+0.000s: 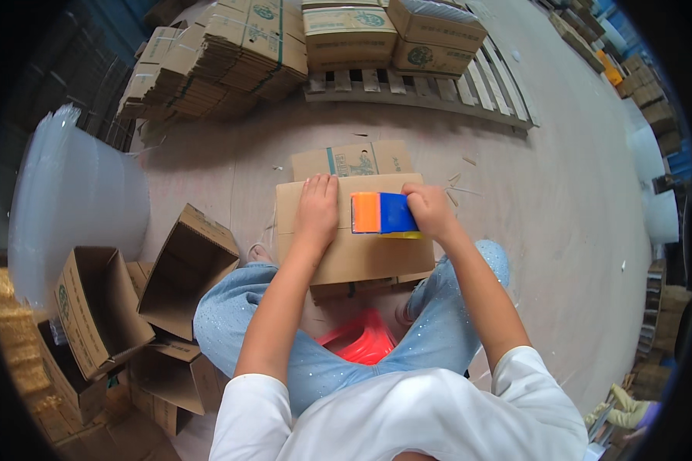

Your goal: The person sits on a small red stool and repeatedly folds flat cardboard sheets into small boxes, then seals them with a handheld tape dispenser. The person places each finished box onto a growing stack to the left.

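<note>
One carton [354, 265] seems steadied by the left hand [317, 211], fingers together; the right hand [432, 210], fingers curled, grips an orange-and-blue dispenser [382, 213].

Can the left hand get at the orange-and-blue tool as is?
Probably yes: the left hand lies on the carton just left of the orange-and-blue tool, with only bare cardboard visible between. The right hand grips the far end, leaving the orange end uncovered.
</note>
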